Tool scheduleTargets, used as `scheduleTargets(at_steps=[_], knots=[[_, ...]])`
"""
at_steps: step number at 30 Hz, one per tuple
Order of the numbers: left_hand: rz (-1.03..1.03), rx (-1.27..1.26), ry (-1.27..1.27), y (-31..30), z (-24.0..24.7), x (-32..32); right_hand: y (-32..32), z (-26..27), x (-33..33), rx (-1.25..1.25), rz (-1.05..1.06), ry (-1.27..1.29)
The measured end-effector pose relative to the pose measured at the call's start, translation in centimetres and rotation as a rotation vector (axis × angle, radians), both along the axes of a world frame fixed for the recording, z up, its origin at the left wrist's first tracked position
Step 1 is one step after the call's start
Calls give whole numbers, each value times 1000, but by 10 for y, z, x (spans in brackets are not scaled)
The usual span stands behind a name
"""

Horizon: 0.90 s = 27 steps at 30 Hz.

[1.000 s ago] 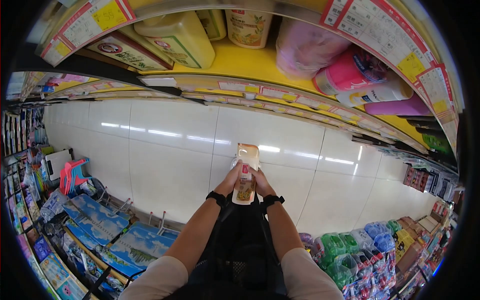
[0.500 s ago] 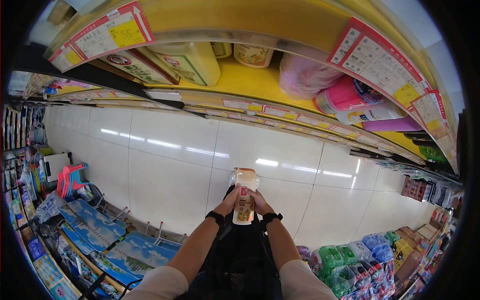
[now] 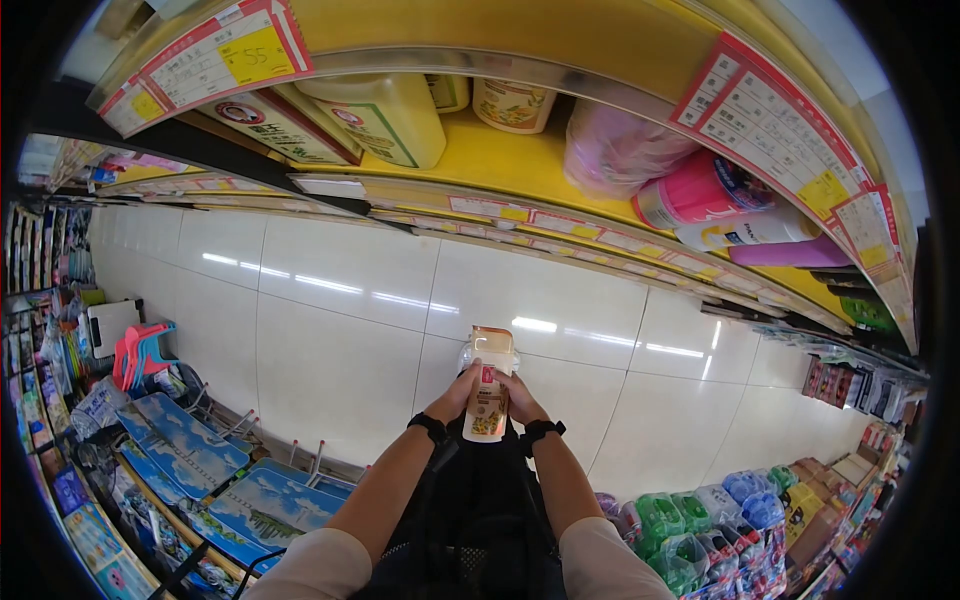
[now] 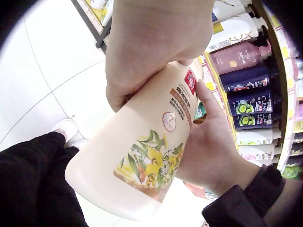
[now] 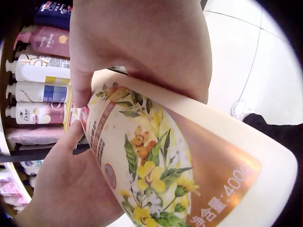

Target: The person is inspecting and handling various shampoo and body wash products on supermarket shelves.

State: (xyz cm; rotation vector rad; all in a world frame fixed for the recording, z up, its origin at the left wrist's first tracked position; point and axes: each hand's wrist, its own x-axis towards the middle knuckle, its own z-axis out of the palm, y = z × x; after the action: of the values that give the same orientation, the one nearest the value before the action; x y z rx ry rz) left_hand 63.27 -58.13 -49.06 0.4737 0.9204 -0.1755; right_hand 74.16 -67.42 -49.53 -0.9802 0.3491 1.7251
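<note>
A cream-coloured shampoo bottle (image 3: 487, 412) with a flower label and an orange cap end (image 3: 493, 341) is held between both hands in front of the body. The cap end points away from the person in the head view. My left hand (image 3: 455, 394) grips the left side and my right hand (image 3: 523, 402) the right side, thumbs lying on the front. In the left wrist view the bottle (image 4: 132, 156) slants across the middle, its base at lower left. From the right wrist, the label's yellow flowers and "400g" show on the bottle (image 5: 156, 156); the backs of the fingers' grip are hidden behind it.
Close ahead, a yellow shelf (image 3: 480, 155) bears large bottles (image 3: 385, 125) and a bagged pink item (image 3: 615, 150). Blue folding tables (image 3: 275, 505) lean at lower left near small stools (image 3: 143, 355). Packed drink bottles (image 3: 700, 510) stand at lower right. Tiled floor (image 3: 340, 340) lies between.
The bottle and both hands now sit lower in the head view than a second ago, as does the shelf. Since half a second ago they have risen slightly; both hands keep their grip.
</note>
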Motion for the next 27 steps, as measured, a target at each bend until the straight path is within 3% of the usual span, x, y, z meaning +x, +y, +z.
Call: scheduleTargets(at_steps=[27], knots=[[138,-89,39,-20,-33,-16,-19,-24,-14,-25,5,-20]])
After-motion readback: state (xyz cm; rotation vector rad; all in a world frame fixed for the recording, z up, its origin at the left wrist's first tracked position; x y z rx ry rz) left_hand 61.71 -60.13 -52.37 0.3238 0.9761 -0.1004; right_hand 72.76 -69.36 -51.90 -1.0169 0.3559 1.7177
